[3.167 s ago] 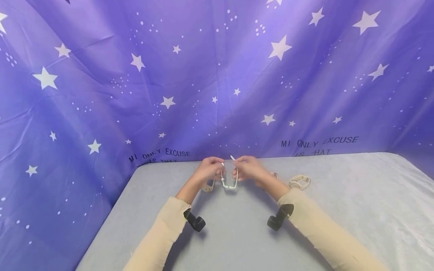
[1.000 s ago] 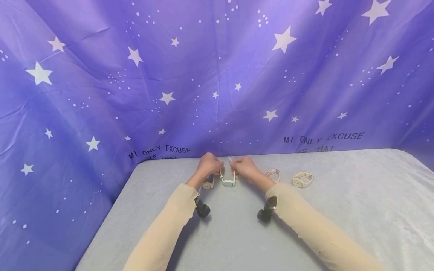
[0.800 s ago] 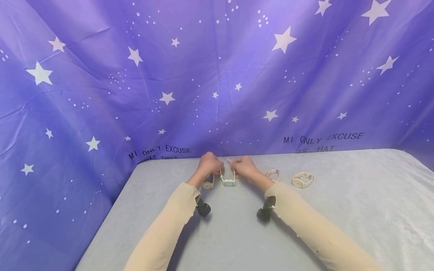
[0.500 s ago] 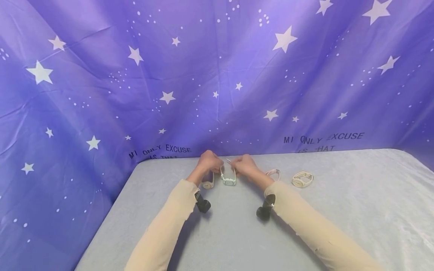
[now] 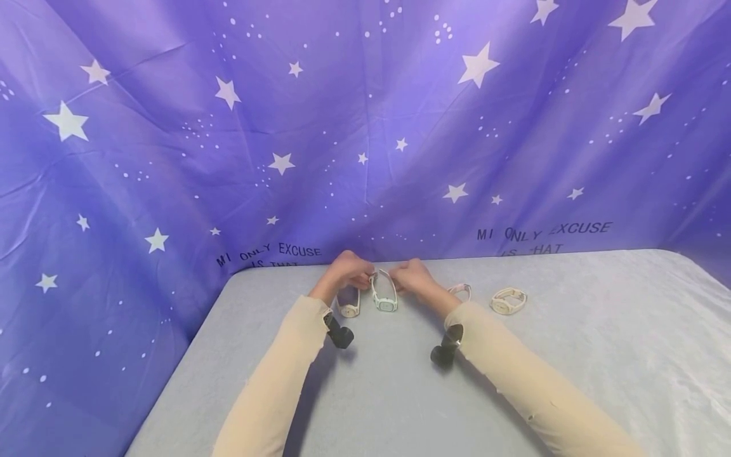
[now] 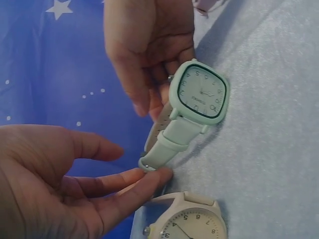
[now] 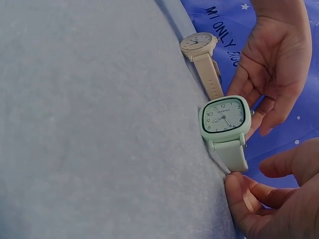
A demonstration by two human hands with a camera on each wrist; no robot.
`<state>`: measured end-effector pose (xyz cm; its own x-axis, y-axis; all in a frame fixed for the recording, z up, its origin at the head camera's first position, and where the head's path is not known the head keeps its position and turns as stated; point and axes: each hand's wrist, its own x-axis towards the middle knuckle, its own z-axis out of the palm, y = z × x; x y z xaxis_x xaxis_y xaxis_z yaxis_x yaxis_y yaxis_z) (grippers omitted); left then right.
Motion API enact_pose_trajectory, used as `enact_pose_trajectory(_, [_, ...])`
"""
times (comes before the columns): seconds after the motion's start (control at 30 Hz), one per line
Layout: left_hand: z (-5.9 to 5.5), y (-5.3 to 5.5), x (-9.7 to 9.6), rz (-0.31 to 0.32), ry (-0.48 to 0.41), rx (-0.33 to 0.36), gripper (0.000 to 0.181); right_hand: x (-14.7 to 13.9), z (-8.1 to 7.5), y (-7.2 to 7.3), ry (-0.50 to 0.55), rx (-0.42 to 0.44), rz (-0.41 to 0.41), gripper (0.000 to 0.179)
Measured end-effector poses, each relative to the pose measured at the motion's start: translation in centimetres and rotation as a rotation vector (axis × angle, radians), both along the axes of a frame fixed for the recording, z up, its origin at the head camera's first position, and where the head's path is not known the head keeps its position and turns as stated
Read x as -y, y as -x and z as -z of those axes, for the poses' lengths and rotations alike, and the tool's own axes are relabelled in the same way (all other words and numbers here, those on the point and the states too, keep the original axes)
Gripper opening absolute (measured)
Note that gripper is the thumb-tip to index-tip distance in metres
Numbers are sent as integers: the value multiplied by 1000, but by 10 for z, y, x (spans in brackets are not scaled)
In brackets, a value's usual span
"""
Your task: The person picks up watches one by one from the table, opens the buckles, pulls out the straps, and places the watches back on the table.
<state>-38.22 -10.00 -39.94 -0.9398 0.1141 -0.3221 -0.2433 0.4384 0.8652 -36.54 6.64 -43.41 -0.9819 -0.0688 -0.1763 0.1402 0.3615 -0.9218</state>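
Note:
A mint-green wristwatch (image 5: pixel 386 305) with a rounded square dial stands on the far part of the table, its strap bent back into a loop. In the left wrist view, fingertips of my left hand (image 6: pixel 75 189) touch the buckle end of the strap, while the thumb stays apart. On the other side is my right hand (image 5: pixel 415 279). Its fingertips touch the strap (image 7: pixel 232 155) in the right wrist view, and there too the thumb is clear of it. Just left of the mint watch, near my left hand, sits a beige round-dial wristwatch (image 5: pixel 349 311).
Beyond my right wrist lies a pink-strapped watch (image 5: pixel 461 291), partly hidden by the arm. A cream wristwatch (image 5: pixel 509 301) is farther right. Grey cloth covers the table (image 5: pixel 388 393); a purple star-printed curtain (image 5: pixel 365 127) hangs right behind its far edge.
The mint watch came down from between my hands onto the table. Its strap end, pinched by my right fingers half a second ago, now leans in toward the buckle end, and both thumbs have lifted off.

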Motion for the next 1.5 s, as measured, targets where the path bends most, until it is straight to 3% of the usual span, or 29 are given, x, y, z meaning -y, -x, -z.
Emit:
enact_pose_trajectory(0.3, [-1, 2, 7, 8, -76, 54, 36, -3, 3, 0, 20, 7, 21, 33])
enact_pose_trajectory(0.6, [-2, -2, 6, -6, -71, 41, 32, -5, 4, -4, 50, 27, 2, 35])
enact_pose_trajectory(0.77, [-4, -8, 2, -33, -66, -60, 27, -11, 1, -9, 85, 37, -34, 38])
enact_pose_trajectory(0.93, [-10, -15, -8, -63, 82, -235, 23, -24, -11, -15, 145, 34, -38, 43])
enact_pose_trajectory(1.07, [-17, -23, -19, -56, 164, -306, 25, -36, -24, -22, 223, -12, -36, 45])
enact_pose_trajectory(1.17, [-21, -28, -29, -14, 131, -292, 28, -47, -36, -30, 264, -55, -47, 46])
enact_pose_trajectory(1.4, [-23, -37, -50, 105, -163, -115, 37, -79, -69, -50, 309, -90, -80, 51])
enact_pose_trajectory(1.5, [-21, -38, -58, 167, -241, -47, 40, -95, -78, -56, 321, -94, -94, 54])
